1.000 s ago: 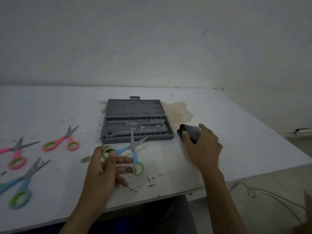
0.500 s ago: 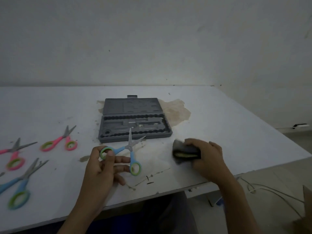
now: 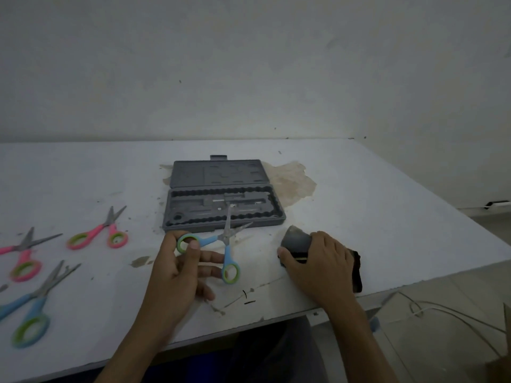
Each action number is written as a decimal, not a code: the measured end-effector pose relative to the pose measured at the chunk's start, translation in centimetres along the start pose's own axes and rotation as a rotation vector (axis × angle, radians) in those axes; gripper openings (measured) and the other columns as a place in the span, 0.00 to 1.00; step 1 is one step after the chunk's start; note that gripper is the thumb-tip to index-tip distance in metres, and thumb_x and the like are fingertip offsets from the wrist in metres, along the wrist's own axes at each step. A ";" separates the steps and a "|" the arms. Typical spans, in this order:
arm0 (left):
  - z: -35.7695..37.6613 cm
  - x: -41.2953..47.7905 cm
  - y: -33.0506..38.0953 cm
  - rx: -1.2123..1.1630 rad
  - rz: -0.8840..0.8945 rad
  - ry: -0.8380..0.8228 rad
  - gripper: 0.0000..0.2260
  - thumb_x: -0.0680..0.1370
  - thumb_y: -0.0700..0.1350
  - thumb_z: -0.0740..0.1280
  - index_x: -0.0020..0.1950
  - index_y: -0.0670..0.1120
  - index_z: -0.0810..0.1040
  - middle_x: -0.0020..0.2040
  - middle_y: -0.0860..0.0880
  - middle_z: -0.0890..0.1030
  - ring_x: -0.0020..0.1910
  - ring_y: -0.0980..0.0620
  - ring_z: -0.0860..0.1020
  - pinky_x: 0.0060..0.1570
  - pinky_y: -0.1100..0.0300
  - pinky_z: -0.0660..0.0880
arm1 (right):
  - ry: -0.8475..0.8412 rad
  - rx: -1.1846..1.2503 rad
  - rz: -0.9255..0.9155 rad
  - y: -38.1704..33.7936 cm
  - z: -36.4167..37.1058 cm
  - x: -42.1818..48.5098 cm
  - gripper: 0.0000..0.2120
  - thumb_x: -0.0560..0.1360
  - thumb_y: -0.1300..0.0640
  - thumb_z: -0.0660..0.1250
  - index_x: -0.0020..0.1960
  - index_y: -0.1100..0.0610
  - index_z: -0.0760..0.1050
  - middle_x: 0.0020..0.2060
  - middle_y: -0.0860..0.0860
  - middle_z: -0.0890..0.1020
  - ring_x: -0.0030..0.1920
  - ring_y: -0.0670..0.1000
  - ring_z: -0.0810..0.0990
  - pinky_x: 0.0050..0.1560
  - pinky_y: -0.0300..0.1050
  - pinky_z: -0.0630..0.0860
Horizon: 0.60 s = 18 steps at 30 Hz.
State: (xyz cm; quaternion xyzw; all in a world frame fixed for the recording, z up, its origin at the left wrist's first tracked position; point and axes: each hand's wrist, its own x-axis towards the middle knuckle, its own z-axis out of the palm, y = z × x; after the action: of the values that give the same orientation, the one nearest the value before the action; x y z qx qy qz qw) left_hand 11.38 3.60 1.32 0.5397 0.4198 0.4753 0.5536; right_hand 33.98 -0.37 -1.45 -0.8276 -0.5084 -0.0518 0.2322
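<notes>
Holding blue scissors (image 3: 210,240) open, the left hand (image 3: 177,275) should brace them while the right hand (image 3: 323,266), gripping dark cloth (image 3: 297,240), wipes carefully.

The stained white tabletop (image 3: 387,217) bears an open grey case (image 3: 224,201), pink scissors (image 3: 95,235), a second pink pair (image 3: 24,257), a blue pair (image 3: 33,309) and a dark pad (image 3: 297,241).

A bare, dim workroom.
A scuffed, stained white counter (image 3: 387,217) against a plain, marked wall (image 3: 249,64) carries an open grey tool case (image 3: 224,201) and several pairs of scissors (image 3: 225,238); loose cables (image 3: 442,310) trail over the floor beside it.
</notes>
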 end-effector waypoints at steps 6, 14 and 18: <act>-0.4 0.1 -0.4 -0.051 0.008 0.023 0.06 0.83 0.47 0.56 0.51 0.46 0.70 0.42 0.40 0.85 0.38 0.39 0.84 0.25 0.55 0.77 | -0.103 0.242 -0.172 -0.1 -0.9 0.7 0.09 0.70 0.51 0.65 0.47 0.55 0.70 0.38 0.48 0.75 0.39 0.52 0.76 0.43 0.47 0.72; -0.5 0.0 0.0 -0.146 -0.054 0.061 0.07 0.83 0.48 0.55 0.55 0.47 0.69 0.38 0.41 0.85 0.35 0.38 0.85 0.34 0.47 0.83 | 0.004 0.481 -0.433 -3.5 0.7 -1.4 0.10 0.70 0.54 0.66 0.47 0.49 0.65 0.32 0.42 0.73 0.28 0.40 0.71 0.33 0.39 0.67; -0.5 0.1 -0.1 -0.120 -0.039 0.080 0.06 0.84 0.48 0.54 0.56 0.48 0.68 0.38 0.43 0.85 0.33 0.42 0.85 0.25 0.53 0.80 | -0.012 0.572 -0.363 -4.2 0.9 -1.9 0.13 0.71 0.41 0.63 0.49 0.43 0.63 0.35 0.43 0.77 0.32 0.45 0.76 0.38 0.46 0.76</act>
State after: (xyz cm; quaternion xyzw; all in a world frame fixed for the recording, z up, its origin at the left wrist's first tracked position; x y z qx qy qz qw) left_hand 10.94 3.79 1.21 0.4779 0.4229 0.5097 0.5770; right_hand 29.34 0.03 -1.43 -0.6254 -0.6427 0.0572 0.4388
